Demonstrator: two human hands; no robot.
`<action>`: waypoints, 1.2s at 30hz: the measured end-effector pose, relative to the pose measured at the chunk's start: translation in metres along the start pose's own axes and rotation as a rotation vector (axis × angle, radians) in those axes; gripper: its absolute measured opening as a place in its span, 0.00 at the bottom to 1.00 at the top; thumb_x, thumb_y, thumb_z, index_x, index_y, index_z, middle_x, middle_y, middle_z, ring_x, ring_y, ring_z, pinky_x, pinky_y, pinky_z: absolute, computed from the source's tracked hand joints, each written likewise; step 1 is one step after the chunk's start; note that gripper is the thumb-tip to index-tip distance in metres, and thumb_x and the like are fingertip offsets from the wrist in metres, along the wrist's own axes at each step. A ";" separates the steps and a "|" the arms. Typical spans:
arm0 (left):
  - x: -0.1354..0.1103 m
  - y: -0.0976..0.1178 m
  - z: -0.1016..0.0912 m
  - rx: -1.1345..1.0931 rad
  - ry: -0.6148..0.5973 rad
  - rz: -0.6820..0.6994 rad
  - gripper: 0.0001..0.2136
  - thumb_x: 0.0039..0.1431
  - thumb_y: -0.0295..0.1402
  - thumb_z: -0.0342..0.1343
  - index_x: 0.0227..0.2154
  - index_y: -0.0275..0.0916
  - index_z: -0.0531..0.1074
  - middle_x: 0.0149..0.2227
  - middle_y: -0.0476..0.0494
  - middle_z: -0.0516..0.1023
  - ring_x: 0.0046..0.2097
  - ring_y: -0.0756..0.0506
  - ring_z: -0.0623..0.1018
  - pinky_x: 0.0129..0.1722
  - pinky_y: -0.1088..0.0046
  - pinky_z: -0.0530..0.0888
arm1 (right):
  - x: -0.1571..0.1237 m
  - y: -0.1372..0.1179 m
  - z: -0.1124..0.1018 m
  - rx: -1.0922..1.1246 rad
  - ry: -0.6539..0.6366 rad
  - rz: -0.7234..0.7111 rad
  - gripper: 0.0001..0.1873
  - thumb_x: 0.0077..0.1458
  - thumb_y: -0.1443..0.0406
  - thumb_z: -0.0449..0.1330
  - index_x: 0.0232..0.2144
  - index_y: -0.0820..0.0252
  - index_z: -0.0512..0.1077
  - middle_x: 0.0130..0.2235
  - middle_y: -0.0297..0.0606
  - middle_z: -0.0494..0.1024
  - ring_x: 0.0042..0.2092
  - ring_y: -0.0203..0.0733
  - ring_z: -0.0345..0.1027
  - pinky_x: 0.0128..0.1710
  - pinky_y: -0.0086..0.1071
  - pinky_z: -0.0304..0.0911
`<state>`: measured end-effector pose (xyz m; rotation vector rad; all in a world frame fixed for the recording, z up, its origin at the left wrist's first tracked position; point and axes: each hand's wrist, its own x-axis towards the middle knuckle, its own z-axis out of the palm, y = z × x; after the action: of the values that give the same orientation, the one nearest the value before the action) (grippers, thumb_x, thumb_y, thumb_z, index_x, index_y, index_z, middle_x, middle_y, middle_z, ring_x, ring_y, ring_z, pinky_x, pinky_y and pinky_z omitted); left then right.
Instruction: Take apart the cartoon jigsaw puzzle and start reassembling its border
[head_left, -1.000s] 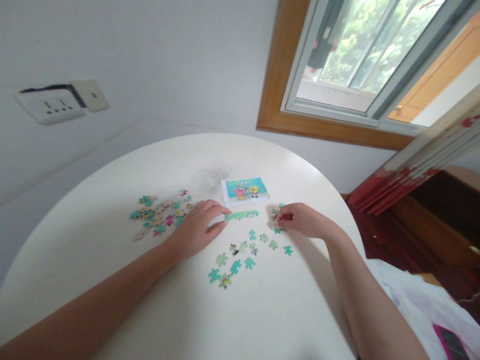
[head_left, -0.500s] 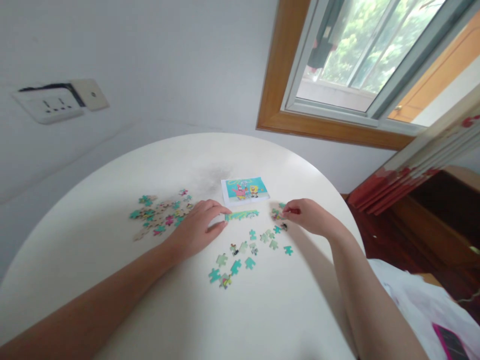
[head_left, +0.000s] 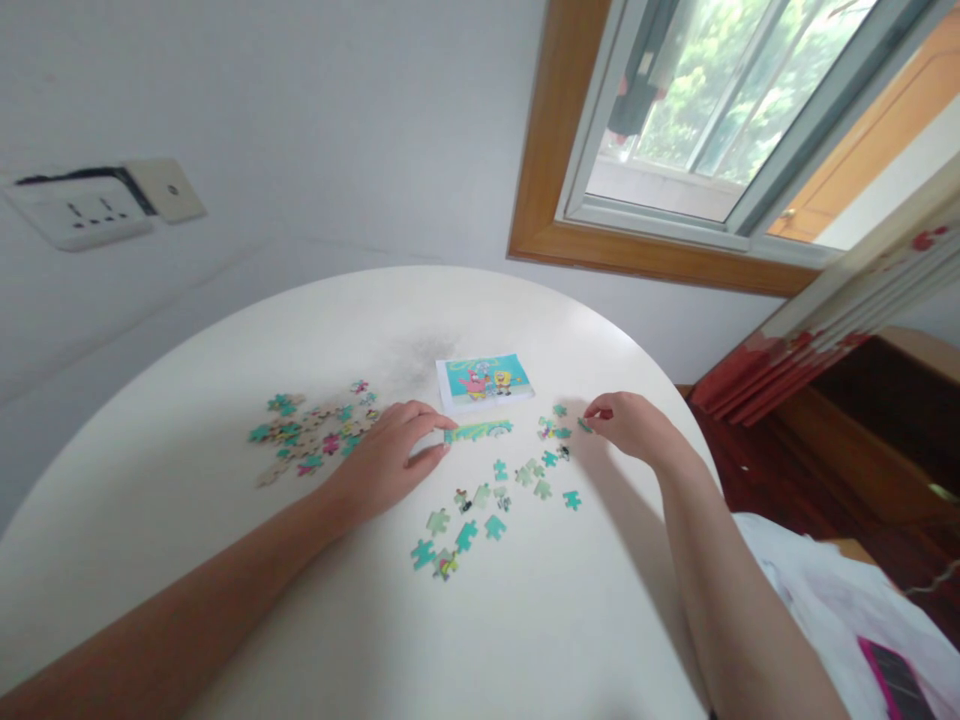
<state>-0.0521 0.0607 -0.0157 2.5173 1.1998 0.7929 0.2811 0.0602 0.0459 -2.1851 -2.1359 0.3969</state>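
Observation:
My left hand (head_left: 397, 450) rests on the table with its fingers apart, fingertips at the left end of a joined strip of puzzle pieces (head_left: 480, 431). Above the strip lies a picture card (head_left: 486, 384) with a pink and a yellow cartoon figure. On the right, my right hand (head_left: 619, 420) pinches a teal puzzle piece (head_left: 585, 425) just off a small cluster of pieces (head_left: 553, 430). Loose teal and pale pieces (head_left: 466, 536) spread below the strip. A larger heap of pieces (head_left: 311, 435) lies left of my left hand, partly hidden by it.
The round white table (head_left: 360, 620) meets a wall with a socket (head_left: 90, 212) at left. A wood-framed window (head_left: 551, 240) and a red-and-white curtain (head_left: 757, 370) are at right. A pink-edged phone (head_left: 896, 680) lies on white cloth or plastic (head_left: 810, 590) beside the table.
My right hand has drawn slightly right, away from the small cluster, with a teal puzzle piece now showing in its fingers. My left hand stays by the strip. The view has shifted slightly.

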 end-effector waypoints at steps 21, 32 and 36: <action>-0.001 0.000 0.001 0.014 -0.009 0.010 0.10 0.62 0.35 0.50 0.45 0.42 0.71 0.45 0.43 0.72 0.48 0.42 0.70 0.51 0.63 0.65 | 0.004 0.001 0.002 -0.069 0.003 0.010 0.12 0.51 0.71 0.57 0.37 0.61 0.79 0.37 0.40 0.80 0.37 0.39 0.72 0.35 0.26 0.59; -0.001 0.000 0.000 0.010 -0.005 0.014 0.11 0.62 0.35 0.50 0.45 0.41 0.71 0.45 0.43 0.72 0.48 0.42 0.70 0.51 0.63 0.66 | 0.005 0.001 0.003 -0.087 0.010 -0.020 0.11 0.55 0.68 0.57 0.36 0.60 0.79 0.36 0.40 0.81 0.36 0.39 0.71 0.35 0.26 0.58; -0.001 0.000 0.000 0.010 -0.008 0.012 0.11 0.62 0.35 0.50 0.45 0.41 0.71 0.45 0.43 0.72 0.48 0.42 0.70 0.50 0.63 0.66 | 0.005 -0.001 0.005 -0.090 0.009 -0.016 0.10 0.52 0.67 0.60 0.37 0.60 0.79 0.37 0.39 0.80 0.36 0.39 0.71 0.33 0.26 0.58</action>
<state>-0.0524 0.0596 -0.0164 2.5355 1.1899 0.7807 0.2791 0.0649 0.0407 -2.2100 -2.2059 0.2954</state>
